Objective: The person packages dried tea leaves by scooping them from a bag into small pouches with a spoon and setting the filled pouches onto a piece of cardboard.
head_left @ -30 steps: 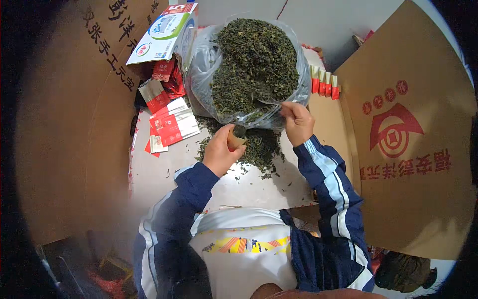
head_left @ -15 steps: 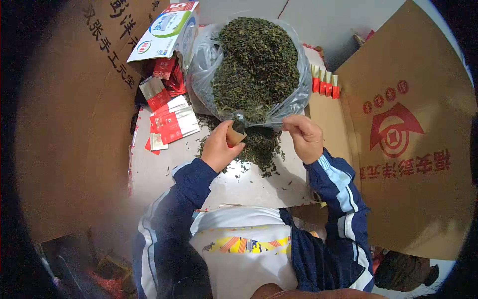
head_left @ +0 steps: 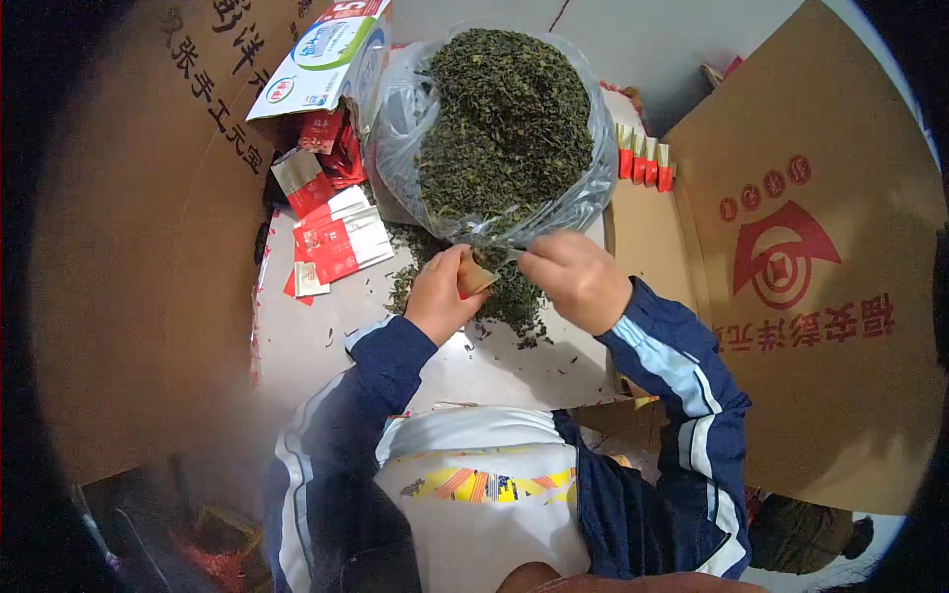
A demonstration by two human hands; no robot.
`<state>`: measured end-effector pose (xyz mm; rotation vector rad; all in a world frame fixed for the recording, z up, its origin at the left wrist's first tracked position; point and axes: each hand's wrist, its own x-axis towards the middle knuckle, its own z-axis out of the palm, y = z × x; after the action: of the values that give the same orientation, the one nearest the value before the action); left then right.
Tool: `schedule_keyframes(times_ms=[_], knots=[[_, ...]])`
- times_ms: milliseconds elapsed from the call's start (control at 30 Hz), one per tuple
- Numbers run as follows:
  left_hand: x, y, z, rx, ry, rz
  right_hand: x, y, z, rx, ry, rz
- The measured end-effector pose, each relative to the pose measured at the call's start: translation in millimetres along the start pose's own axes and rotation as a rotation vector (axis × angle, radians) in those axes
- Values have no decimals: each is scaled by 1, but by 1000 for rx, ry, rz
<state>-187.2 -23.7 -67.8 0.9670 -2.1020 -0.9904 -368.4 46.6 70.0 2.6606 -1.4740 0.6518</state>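
My left hand (head_left: pixel 440 299) grips a small open tan paper packet (head_left: pixel 475 278) in front of the tea bag. In the closed fingers of my right hand (head_left: pixel 578 282) is the thin handle of a spoon (head_left: pixel 510 253); its end is at the packet's mouth, among dark tea leaves, and hard to make out. Just behind both hands a clear plastic bag (head_left: pixel 393 133) stands open, heaped with dried tea leaves (head_left: pixel 506 119). Beneath my hands, spilled tea leaves (head_left: pixel 516 308) lie on the white tabletop (head_left: pixel 474 381).
Flat red-and-white packets (head_left: pixel 341 242) lie to the left, below a white carton (head_left: pixel 321 59) holding more red packets. Several filled packets (head_left: pixel 645 163) stand in a row at the right. Large cardboard flaps rise at the left (head_left: pixel 138 247) and right (head_left: pixel 811 366).
My right hand has moved left toward the packet, bringing the spoon's end to its mouth. My left hand has shifted only slightly, still holding the packet.
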Motion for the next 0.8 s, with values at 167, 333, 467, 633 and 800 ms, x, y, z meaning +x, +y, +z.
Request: schedule_keyframes(times_ms=[167,333,467,633,800], knots=[[-4,-1,5,-57,91,39,4,-26,-1,-275,-200,-219],[-6,0,1,-77,65,-40,5,-31,-8,-405,-122,-342],[-5,-1,2,-122,76,-50,2,-23,-16,-372,-25,-305],[-7,-1,1,-84,90,-56,-14,13,8,-176,256,70],[-9,-2,1,-84,91,-26,-16,45,34,267,212,634]])
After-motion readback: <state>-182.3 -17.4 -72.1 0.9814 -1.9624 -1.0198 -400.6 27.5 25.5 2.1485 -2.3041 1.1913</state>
